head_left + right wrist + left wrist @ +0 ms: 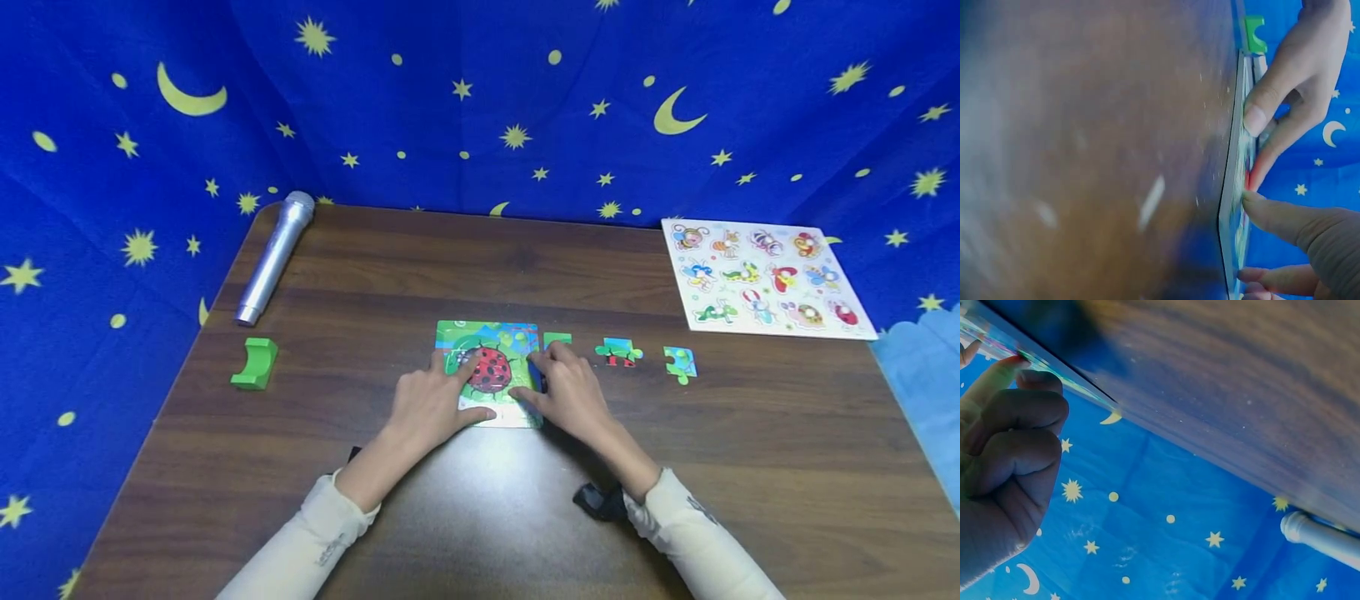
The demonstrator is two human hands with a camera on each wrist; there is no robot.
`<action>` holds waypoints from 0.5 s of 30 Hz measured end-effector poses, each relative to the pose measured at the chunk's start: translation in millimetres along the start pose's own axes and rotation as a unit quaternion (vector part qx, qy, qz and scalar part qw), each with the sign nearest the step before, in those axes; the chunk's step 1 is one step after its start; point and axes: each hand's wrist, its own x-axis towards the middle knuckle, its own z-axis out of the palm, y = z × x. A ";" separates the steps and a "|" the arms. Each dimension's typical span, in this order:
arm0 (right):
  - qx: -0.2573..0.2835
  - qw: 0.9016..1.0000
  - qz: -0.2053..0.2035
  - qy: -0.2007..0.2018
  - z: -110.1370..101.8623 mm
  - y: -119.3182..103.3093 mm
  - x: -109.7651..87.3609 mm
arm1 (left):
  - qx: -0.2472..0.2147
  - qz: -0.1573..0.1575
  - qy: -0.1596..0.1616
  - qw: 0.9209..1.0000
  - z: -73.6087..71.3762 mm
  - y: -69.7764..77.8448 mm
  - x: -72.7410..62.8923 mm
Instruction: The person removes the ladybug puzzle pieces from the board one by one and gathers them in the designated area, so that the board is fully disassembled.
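Note:
A square jigsaw puzzle (491, 368) with a red ladybug on green lies flat at the middle of the table. My left hand (427, 400) rests on its left part, index finger and thumb spread over the picture. The left wrist view shows that hand's (1013, 444) other fingers bent inward. My right hand (573, 396) is at the puzzle's right edge, its thumb and a fingertip touching there. In the right wrist view the right thumb (1279, 215) presses on the puzzle's face. Right of it lie a partly covered green piece (557, 337) and two loose pieces, one blue-and-red (620, 351), one blue (680, 363).
A silver microphone (276, 258) lies at the table's back left, with a green arched block (257, 364) in front of it. At the back right is a white insect peg board (768, 279). A blue star-patterned cloth (480, 117) hangs behind the table.

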 end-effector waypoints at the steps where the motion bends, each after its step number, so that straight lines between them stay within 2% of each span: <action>1: 0.000 1.000 -0.004 -0.004 -0.8 1.2 1.2 | 0.000 -0.001 -0.003 1.000 -0.6 0.2 0.5; 10: -0.007 0.999 -0.011 -0.043 -7.2 6.7 15.9 | -0.007 -0.010 -0.015 1.000 -1.9 1.3 2.5; 15: -0.001 0.999 -0.007 -0.048 -7.1 7.1 20.7 | -0.015 -0.013 -0.021 1.000 -0.5 1.4 2.3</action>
